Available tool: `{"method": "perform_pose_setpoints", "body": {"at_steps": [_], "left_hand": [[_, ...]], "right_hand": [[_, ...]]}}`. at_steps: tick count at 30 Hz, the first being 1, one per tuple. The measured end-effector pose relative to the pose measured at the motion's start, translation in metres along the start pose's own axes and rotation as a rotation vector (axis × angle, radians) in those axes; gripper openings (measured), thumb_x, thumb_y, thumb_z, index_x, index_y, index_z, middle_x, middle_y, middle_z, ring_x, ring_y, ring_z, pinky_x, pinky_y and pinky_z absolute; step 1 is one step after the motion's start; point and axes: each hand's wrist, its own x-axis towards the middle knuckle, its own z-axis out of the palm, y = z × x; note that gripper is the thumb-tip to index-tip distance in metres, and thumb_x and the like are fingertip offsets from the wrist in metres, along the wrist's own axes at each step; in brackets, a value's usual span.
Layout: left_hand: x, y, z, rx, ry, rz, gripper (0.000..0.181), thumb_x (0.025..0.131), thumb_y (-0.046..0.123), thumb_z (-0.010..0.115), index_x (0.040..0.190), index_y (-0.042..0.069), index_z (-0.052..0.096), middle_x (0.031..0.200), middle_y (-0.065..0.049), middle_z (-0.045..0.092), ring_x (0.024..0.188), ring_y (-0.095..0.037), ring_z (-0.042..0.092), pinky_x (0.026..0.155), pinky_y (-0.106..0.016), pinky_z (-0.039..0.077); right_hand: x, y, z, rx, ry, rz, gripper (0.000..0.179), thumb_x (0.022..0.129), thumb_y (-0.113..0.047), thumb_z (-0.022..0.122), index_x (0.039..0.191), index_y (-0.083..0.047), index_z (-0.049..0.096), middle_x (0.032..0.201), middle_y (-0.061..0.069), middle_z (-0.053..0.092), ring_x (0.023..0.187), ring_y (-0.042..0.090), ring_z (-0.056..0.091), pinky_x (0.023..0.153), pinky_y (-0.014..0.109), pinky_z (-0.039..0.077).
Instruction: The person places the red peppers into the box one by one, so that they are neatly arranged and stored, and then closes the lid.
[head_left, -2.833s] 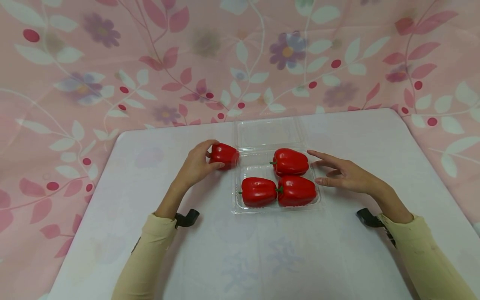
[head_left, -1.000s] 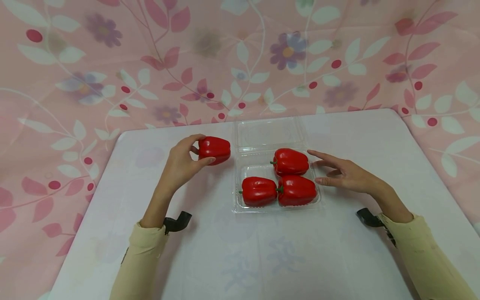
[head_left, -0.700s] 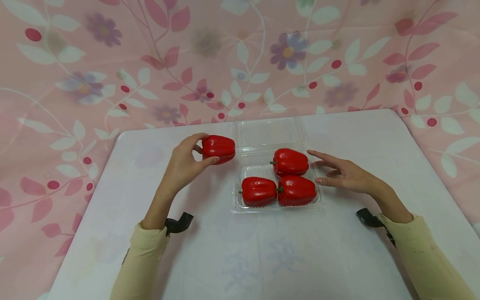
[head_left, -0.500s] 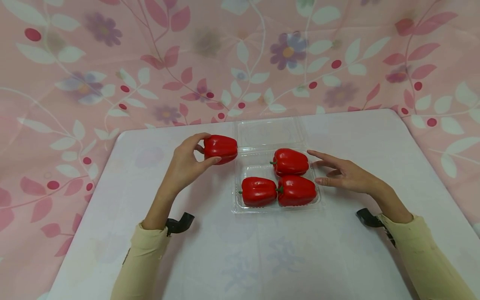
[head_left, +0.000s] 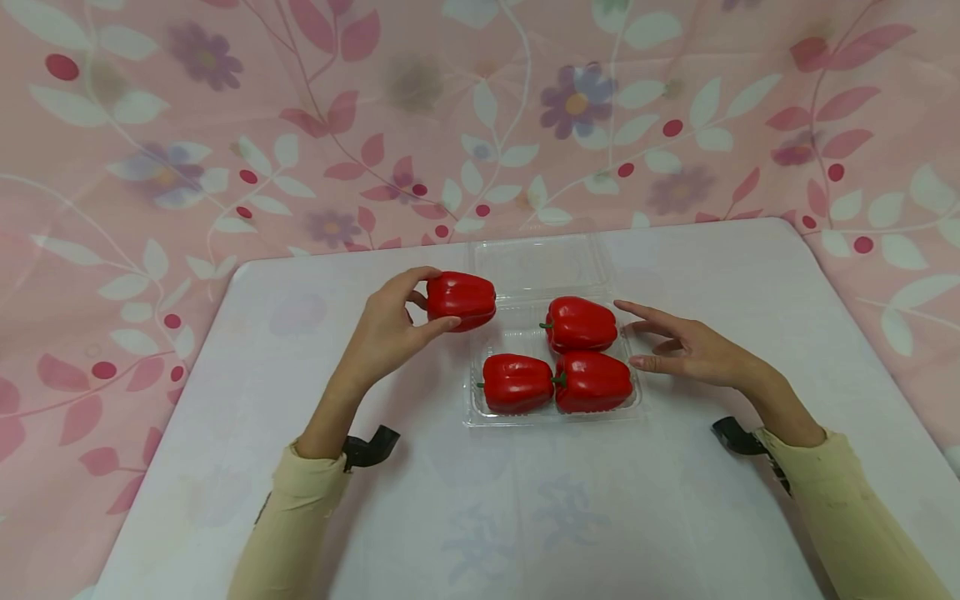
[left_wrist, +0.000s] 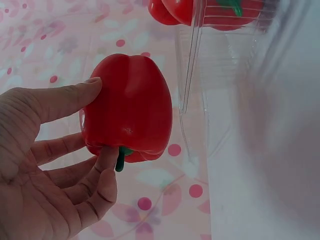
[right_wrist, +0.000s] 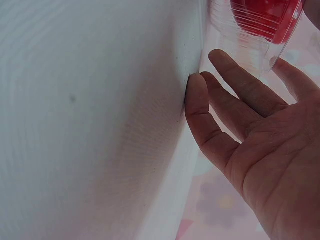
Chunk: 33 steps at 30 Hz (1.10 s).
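Note:
My left hand point(head_left: 393, 329) grips a red bell pepper point(head_left: 462, 301), thumb on one side and fingers on the other. In the left wrist view the pepper's green stem point(left_wrist: 120, 159) shows beside the fingers. In the head view the pepper overlaps the back-left corner of a clear plastic clamshell box point(head_left: 498, 414). Inside the box lie a back-right pepper point(head_left: 581, 325), a front-right pepper point(head_left: 595, 382) and a front-left pepper point(head_left: 517, 384). My right hand point(head_left: 693, 350) is at the box's right side with relaxed fingers, fingertips right at its wall, holding nothing.
The box's clear lid point(head_left: 542, 265) lies folded back behind it on the white-covered table point(head_left: 517, 517). A pink floral cloth point(head_left: 480, 117) hangs behind the table. A black wrist camera point(head_left: 372, 447) sits on the left wrist and another camera point(head_left: 737, 435) on the right.
Earlier the left hand had the pepper low at the box's left edge, then drew it up and left. Now it has come back right, over the box's corner. The right hand stays put.

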Motion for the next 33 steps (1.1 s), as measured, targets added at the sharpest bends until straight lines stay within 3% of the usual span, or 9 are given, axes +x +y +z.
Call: {"method": "perform_pose_setpoints", "body": {"at_steps": [12,22,33], "left_hand": [[0.004,0.006,0.014,0.005,-0.053,0.035,0.061,0.079,0.02,0.084,0.132,0.009,0.055,0.124,-0.006,0.06,0.092,-0.019,0.062,0.074,-0.042,0.057],[0.007,0.014,0.023,0.015,-0.082,0.053,0.061,0.08,0.023,0.084,0.132,0.009,0.055,0.123,-0.005,0.06,0.091,-0.017,0.061,0.07,-0.032,0.056],[0.008,0.02,0.036,0.022,-0.119,0.066,0.06,0.079,0.02,0.084,0.13,0.007,0.055,0.12,-0.005,0.062,0.092,-0.017,0.06,0.073,-0.034,0.057]], "right_hand": [[0.0,-0.001,0.0,-0.007,0.005,-0.003,0.083,0.088,-0.027,0.073,0.156,-0.026,0.028,0.155,0.012,0.035,0.13,0.036,0.046,0.094,0.059,0.047],[0.0,-0.002,0.0,-0.002,0.015,-0.003,0.082,0.087,-0.026,0.073,0.156,-0.028,0.029,0.154,0.011,0.037,0.129,0.035,0.047,0.093,0.058,0.048],[-0.001,-0.001,0.001,0.012,0.023,-0.003,0.081,0.087,-0.025,0.074,0.155,-0.028,0.03,0.154,0.01,0.037,0.129,0.034,0.047,0.093,0.058,0.048]]}}
